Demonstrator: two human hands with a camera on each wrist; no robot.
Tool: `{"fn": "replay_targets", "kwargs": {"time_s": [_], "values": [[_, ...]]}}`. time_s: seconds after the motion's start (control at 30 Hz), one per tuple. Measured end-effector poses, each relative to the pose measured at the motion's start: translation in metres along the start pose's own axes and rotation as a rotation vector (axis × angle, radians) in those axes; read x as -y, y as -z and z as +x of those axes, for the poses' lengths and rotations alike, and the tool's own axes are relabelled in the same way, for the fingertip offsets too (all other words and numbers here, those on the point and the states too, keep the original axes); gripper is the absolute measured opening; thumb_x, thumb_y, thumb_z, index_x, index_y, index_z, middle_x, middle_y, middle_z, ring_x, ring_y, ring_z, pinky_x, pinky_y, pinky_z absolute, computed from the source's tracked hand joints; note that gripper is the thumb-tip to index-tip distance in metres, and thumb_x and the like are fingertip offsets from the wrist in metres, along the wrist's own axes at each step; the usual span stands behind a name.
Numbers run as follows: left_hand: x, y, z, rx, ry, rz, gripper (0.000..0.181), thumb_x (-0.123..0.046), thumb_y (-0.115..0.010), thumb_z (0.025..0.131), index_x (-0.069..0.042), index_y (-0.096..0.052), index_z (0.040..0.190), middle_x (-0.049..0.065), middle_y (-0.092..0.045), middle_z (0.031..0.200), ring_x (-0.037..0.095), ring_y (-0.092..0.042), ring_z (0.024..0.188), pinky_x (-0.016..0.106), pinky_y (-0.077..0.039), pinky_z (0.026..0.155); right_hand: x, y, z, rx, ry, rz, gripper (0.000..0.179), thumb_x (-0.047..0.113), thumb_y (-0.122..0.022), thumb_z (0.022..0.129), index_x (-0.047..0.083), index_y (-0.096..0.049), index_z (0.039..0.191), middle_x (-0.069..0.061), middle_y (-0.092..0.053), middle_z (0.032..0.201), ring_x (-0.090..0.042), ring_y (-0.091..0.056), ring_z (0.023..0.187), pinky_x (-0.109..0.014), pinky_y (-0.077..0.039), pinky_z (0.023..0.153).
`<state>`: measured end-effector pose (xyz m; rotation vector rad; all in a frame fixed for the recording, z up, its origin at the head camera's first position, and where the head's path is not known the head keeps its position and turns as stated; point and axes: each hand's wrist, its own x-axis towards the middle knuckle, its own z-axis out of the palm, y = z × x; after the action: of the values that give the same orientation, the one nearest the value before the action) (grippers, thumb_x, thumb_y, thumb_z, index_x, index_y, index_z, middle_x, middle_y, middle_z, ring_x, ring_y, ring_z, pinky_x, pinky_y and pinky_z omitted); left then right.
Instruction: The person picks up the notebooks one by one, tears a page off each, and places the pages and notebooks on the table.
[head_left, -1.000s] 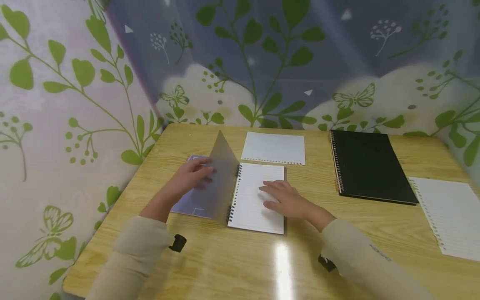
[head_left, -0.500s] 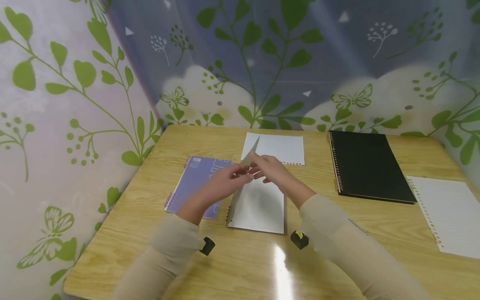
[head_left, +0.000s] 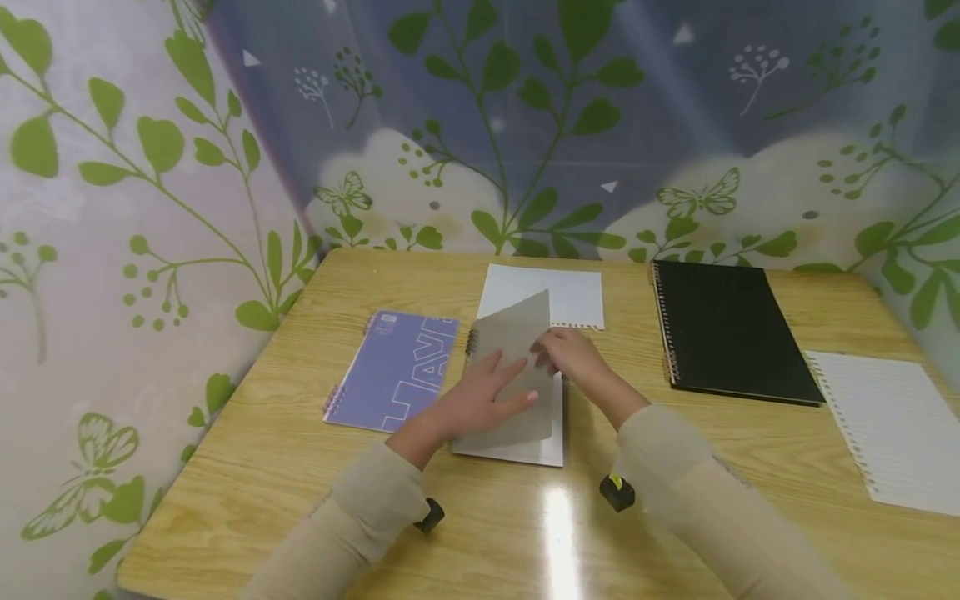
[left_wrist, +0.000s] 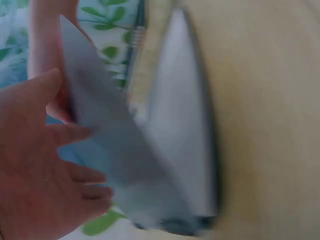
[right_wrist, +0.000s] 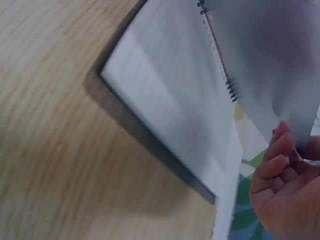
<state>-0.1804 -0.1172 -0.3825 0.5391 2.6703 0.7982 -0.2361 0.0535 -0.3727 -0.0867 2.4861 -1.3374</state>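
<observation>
A spiral notebook (head_left: 557,412) lies mid-table, its white pages partly showing under a raised grey cover (head_left: 517,333). My left hand (head_left: 476,402) touches the outside of this cover with fingers spread; the left wrist view has the same hand (left_wrist: 42,165) against the tilted sheet. At the cover's free edge, my right hand (head_left: 576,360) pinches between thumb and curled fingers, as the right wrist view shows on the cover (right_wrist: 265,65) near its corner. The cover's lower left part is hidden behind the left hand.
A purple spiral notebook (head_left: 375,358) lies on the left of the wooden table (head_left: 270,500). Behind the middle notebook is a white torn-out sheet (head_left: 540,287). To the right are a black spiral notebook (head_left: 727,325) and a lined sheet (head_left: 888,429). Patterned walls border the table.
The grey cover has swung from the left over the white pages, uncovering the purple notebook. My left hand has moved right with it; the right hand has left the page and taken the cover's edge.
</observation>
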Motion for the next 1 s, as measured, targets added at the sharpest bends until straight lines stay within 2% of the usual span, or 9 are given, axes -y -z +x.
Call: {"fn": "replay_targets", "kwargs": {"time_s": [0.07,0.17,0.33,0.43,0.5,0.63,0.73,0.83,1.0], "values": [[0.007,-0.007,0.001,-0.009,0.013,0.071,0.069,-0.055,-0.043,0.091,-0.02,-0.023,0.147,0.023,-0.005,0.153,0.04,-0.007,0.141,0.055,-0.014,0.112,-0.008,0.0,0.001,-0.006,-0.002,-0.024,0.035,0.022,-0.039,0.091,-0.001,-0.064,0.1,-0.005,-0.059,0.073,-0.011,-0.048,0.058,-0.025,-0.043,0.054],[0.017,-0.014,0.003,-0.028,0.034,0.177,0.074,-0.057,-0.046,0.088,-0.018,-0.024,0.147,0.027,-0.006,0.151,0.042,-0.007,0.14,0.052,-0.013,0.114,-0.019,-0.001,0.0,-0.027,-0.004,-0.118,0.031,0.021,-0.041,0.089,-0.001,-0.063,0.091,-0.004,-0.053,0.069,-0.013,-0.047,0.059,-0.024,-0.04,0.055],[0.028,-0.023,0.006,0.0,0.064,0.262,0.079,-0.059,-0.052,0.084,-0.017,-0.025,0.147,0.03,-0.004,0.15,0.041,-0.005,0.141,0.048,-0.014,0.114,-0.037,-0.003,-0.003,-0.025,-0.039,-0.327,0.027,0.024,-0.04,0.091,0.006,-0.053,0.076,-0.004,-0.047,0.067,-0.016,-0.042,0.062,-0.026,-0.034,0.052],[0.032,-0.027,0.007,0.023,0.059,0.314,0.082,-0.061,-0.051,0.083,-0.018,-0.024,0.147,0.029,-0.002,0.15,0.04,-0.002,0.141,0.047,-0.013,0.115,-0.045,-0.005,-0.003,-0.013,-0.076,-0.439,0.026,0.027,-0.042,0.092,0.007,-0.051,0.078,-0.004,-0.046,0.066,-0.016,-0.042,0.058,-0.026,-0.033,0.049],[0.034,-0.028,0.008,0.028,0.055,0.335,0.082,-0.062,-0.05,0.083,-0.017,-0.023,0.147,0.03,-0.001,0.15,0.04,0.0,0.141,0.047,-0.013,0.115,-0.048,-0.008,-0.002,-0.005,-0.085,-0.471,0.027,0.028,-0.044,0.093,0.004,-0.053,0.086,-0.006,-0.049,0.069,-0.016,-0.043,0.058,-0.026,-0.034,0.048],[0.037,-0.022,0.007,0.024,0.083,0.329,0.081,-0.058,-0.053,0.084,-0.015,-0.026,0.146,0.03,-0.002,0.15,0.04,0.0,0.141,0.048,-0.013,0.114,-0.043,-0.018,0.003,-0.005,-0.043,-0.489,0.044,0.027,-0.049,0.092,-0.009,-0.046,0.116,-0.017,-0.06,0.088,-0.021,-0.053,0.067,-0.03,-0.042,0.053],[0.04,-0.016,0.008,0.03,0.102,0.325,0.08,-0.056,-0.056,0.083,-0.014,-0.028,0.146,0.031,-0.003,0.15,0.04,-0.001,0.141,0.049,-0.014,0.114,-0.038,-0.026,0.005,0.0,-0.021,-0.516,0.056,0.028,-0.052,0.09,-0.011,-0.036,0.127,-0.023,-0.062,0.102,-0.025,-0.058,0.076,-0.036,-0.048,0.061],[0.044,-0.012,0.009,0.046,0.101,0.312,0.08,-0.054,-0.058,0.083,-0.014,-0.028,0.145,0.031,-0.003,0.15,0.041,-0.001,0.141,0.049,-0.014,0.114,-0.037,-0.031,0.006,0.0,-0.024,-0.549,0.056,0.03,-0.054,0.089,-0.009,-0.038,0.127,-0.022,-0.063,0.103,-0.026,-0.06,0.077,-0.038,-0.049,0.062],[0.047,-0.008,0.008,0.07,0.109,0.254,0.081,-0.051,-0.061,0.082,-0.014,-0.029,0.145,0.029,0.001,0.15,0.04,0.002,0.141,0.049,-0.012,0.114,-0.038,-0.034,0.006,0.018,-0.036,-0.602,0.049,0.034,-0.053,0.09,-0.004,-0.044,0.121,-0.016,-0.064,0.093,-0.024,-0.057,0.07,-0.037,-0.046,0.056]]}}
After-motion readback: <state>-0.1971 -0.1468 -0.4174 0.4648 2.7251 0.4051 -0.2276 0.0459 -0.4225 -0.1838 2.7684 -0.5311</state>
